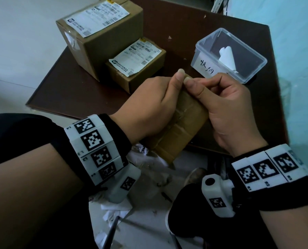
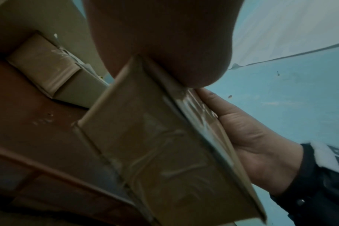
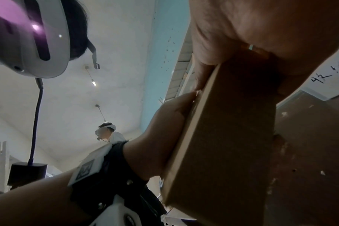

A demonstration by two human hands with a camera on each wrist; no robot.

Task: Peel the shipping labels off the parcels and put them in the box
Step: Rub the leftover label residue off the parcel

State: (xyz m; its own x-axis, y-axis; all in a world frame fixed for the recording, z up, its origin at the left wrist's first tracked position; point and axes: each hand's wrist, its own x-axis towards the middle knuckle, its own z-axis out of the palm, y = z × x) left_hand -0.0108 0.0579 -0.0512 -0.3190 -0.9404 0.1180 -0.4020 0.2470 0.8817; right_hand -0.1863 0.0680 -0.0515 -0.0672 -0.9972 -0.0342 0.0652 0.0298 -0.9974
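Held over near table edge: taped parcel, left hand gripping, right hand pinching its top edge.

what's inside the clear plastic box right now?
One curled white peeled label lies inside the clear plastic box, against its near wall. The rest shows bare bottom; the handwritten paper tag hides a strip behind it.

Two parcels sit at the table's far left corner; the box sits by its right edge, a peeled label inside.
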